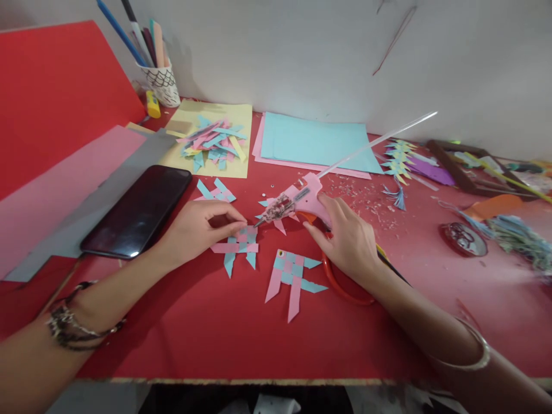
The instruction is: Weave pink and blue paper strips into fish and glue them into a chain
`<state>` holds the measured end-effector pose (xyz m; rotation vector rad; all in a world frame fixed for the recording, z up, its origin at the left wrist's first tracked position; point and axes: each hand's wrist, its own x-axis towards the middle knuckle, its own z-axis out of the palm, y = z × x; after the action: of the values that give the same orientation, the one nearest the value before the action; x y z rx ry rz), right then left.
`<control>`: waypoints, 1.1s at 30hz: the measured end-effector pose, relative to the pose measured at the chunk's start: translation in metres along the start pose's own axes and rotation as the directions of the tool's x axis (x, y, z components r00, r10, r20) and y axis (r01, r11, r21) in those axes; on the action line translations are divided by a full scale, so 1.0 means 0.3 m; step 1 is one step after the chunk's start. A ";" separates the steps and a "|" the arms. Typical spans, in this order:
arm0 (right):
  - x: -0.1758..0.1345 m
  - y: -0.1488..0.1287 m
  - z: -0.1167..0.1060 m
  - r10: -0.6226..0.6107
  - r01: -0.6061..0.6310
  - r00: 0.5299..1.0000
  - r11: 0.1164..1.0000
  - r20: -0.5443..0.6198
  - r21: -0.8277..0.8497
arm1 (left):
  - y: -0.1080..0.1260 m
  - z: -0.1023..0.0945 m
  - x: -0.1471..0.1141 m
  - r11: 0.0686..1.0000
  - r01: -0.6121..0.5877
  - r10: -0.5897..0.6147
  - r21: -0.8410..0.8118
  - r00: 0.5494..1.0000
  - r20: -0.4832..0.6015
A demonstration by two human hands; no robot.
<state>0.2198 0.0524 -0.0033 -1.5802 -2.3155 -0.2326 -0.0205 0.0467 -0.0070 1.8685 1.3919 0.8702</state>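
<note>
My right hand (349, 236) is wrapped round the handle of a pink hot glue gun (311, 198), which has a long clear glue stick (379, 141) rising from its back. The nozzle tip points at the corner of a woven pink and blue paper fish (241, 246). Thumb and forefinger of my left hand (207, 227) pinch that fish at its upper edge. Another woven paper fish (291, 269) with a small eye lies to the right of it. Behind are two more woven paper pieces, one (218, 192) by my left hand, the other partly hidden under the glue gun.
Red-handled scissors (340, 284) lie under my right forearm. A black phone (138, 213) sits at left. Paper strips (215, 141) are heaped on a yellow sheet, with blue sheets (317, 141) beside it. A pen cup (161, 83), tassels (520, 238) and a small dish (463, 238) stand around.
</note>
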 end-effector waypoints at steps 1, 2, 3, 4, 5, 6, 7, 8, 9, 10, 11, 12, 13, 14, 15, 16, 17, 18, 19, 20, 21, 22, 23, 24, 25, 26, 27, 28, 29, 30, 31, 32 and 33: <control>0.000 0.001 0.000 0.004 -0.004 1.000 1.000 -0.009 0.007 | 0.001 0.000 0.000 1.000 -0.003 0.003 -0.001 1.000 -0.001; 0.000 0.003 0.000 0.010 -0.009 1.000 1.000 -0.019 0.015 | 0.001 0.000 0.000 1.000 -0.006 0.006 0.000 1.000 -0.002; 0.001 0.005 0.001 0.016 -0.015 0.999 1.000 -0.028 0.025 | 0.001 -0.001 0.001 1.000 -0.010 0.010 0.002 1.000 -0.002; 0.001 0.008 0.003 0.021 -0.019 0.999 0.999 -0.038 0.037 | 0.000 -0.001 0.001 1.000 -0.015 0.015 0.008 1.000 -0.003; 0.001 0.011 0.005 0.024 -0.022 0.998 0.998 -0.051 0.051 | -0.001 -0.002 0.001 1.000 -0.021 0.021 0.018 1.000 -0.005; 0.002 0.016 0.007 0.026 -0.022 0.997 0.998 -0.067 0.066 | -0.004 -0.002 0.002 0.999 -0.032 0.032 0.033 0.999 -0.010; 0.002 0.021 0.010 0.028 -0.021 0.996 0.996 -0.086 0.081 | -0.008 -0.001 0.002 0.997 -0.052 0.053 0.052 0.999 -0.013; 0.003 0.027 0.013 0.030 -0.020 0.994 0.995 -0.103 0.093 | -0.013 -0.001 0.003 0.994 -0.082 0.083 0.074 0.996 -0.017; 0.004 0.034 0.015 0.031 -0.020 0.993 0.995 -0.117 0.100 | -0.018 0.000 0.003 0.988 -0.120 0.122 0.099 0.992 -0.019; 0.005 0.041 0.017 0.037 -0.024 0.991 0.994 -0.127 0.102 | -0.023 0.002 0.003 0.979 -0.162 0.166 0.124 0.986 -0.020; 0.006 0.048 0.019 0.047 -0.033 0.990 0.994 -0.133 0.101 | -0.028 0.004 0.003 0.967 -0.205 0.210 0.150 0.977 -0.019; 0.007 0.055 0.020 0.059 -0.046 0.989 0.994 -0.136 0.099 | -0.032 0.006 0.002 0.955 -0.241 0.247 0.176 0.969 -0.017; 0.007 0.061 0.020 0.072 -0.059 0.988 0.994 -0.137 0.095 | -0.034 0.008 0.002 0.943 -0.265 0.274 0.203 0.962 -0.015; 0.008 0.067 0.020 0.085 -0.073 0.987 0.993 -0.138 0.091 | -0.036 0.010 0.001 0.932 -0.281 0.291 0.228 0.957 -0.008; 0.008 0.071 0.020 0.097 -0.085 0.986 0.992 -0.137 0.089 | -0.037 0.013 0.000 0.924 -0.289 0.299 0.252 0.954 0.000; 0.008 0.075 0.019 0.105 -0.094 0.985 0.992 -0.135 0.087 | -0.038 0.015 -0.001 0.916 -0.295 0.303 0.272 0.953 0.014; 0.008 0.078 0.019 0.112 -0.101 0.985 0.991 -0.133 0.085 | -0.039 0.018 -0.001 0.908 -0.300 0.304 0.291 0.952 0.031; 0.008 0.081 0.018 0.119 -0.109 0.985 0.991 -0.129 0.083 | -0.040 0.020 -0.002 0.902 -0.303 0.303 0.309 0.952 0.049; 0.008 0.083 0.017 0.125 -0.116 0.984 0.990 -0.124 0.082 | -0.041 0.022 -0.002 0.895 -0.308 0.304 0.323 0.951 0.065; 0.008 0.085 0.017 0.133 -0.124 0.984 0.989 -0.119 0.080 | -0.043 0.024 -0.002 0.889 -0.312 0.304 0.334 0.950 0.078; 0.008 0.087 0.016 0.140 -0.131 0.984 0.988 -0.112 0.079 | -0.045 0.026 -0.002 0.885 -0.313 0.303 0.344 0.949 0.084; 0.009 0.088 0.016 0.146 -0.138 0.983 0.987 -0.108 0.079 | -0.047 0.027 -0.002 0.883 -0.311 0.300 0.352 0.950 0.087; 0.009 0.089 0.016 0.150 -0.143 0.983 0.987 -0.104 0.079 | -0.049 0.029 -0.001 0.882 -0.308 0.297 0.358 0.951 0.085; 0.009 0.090 0.016 0.153 -0.145 0.983 0.986 -0.103 0.080 | -0.050 0.030 -0.001 0.880 -0.308 0.298 0.363 0.951 0.084; 0.009 0.091 0.017 0.154 -0.146 0.983 0.986 -0.103 0.080 | -0.051 0.031 -0.001 0.876 -0.311 0.302 0.369 0.950 0.082; 0.009 0.091 0.017 0.153 -0.145 0.983 0.986 -0.104 0.078 | -0.051 0.032 0.000 0.872 -0.317 0.310 0.374 0.947 0.080; 0.008 0.091 0.018 0.150 -0.143 0.983 0.987 -0.105 0.077 | -0.051 0.033 0.000 0.866 -0.327 0.322 0.379 0.943 0.080; 0.008 0.091 0.018 0.147 -0.139 0.984 0.987 -0.104 0.076 | -0.052 0.033 0.000 0.859 -0.341 0.337 0.383 0.938 0.079; 0.008 0.091 0.018 0.143 -0.136 0.985 0.988 -0.101 0.076 | -0.052 0.033 0.000 0.851 -0.355 0.353 0.387 0.932 0.079; 0.008 0.091 0.018 0.141 -0.134 0.985 0.988 -0.097 0.076 | -0.053 0.034 0.000 0.844 -0.367 0.367 0.390 0.927 0.079; 0.007 0.090 0.018 0.141 -0.134 0.986 0.988 -0.092 0.077 | -0.054 0.034 0.000 0.838 -0.378 0.378 0.393 0.922 0.080; 0.007 0.089 0.017 0.144 -0.137 0.986 0.988 -0.088 0.077 | -0.056 0.034 0.000 0.833 -0.386 0.387 0.396 0.919 0.079; 0.007 0.089 0.017 0.147 -0.141 0.985 0.987 -0.085 0.077 | -0.057 0.034 0.000 0.830 -0.391 0.394 0.398 0.916 0.079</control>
<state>0.2429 0.0657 -0.0085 -1.6586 -2.1074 -0.1816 -0.0213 0.0496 -0.0268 2.5415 1.2806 0.8172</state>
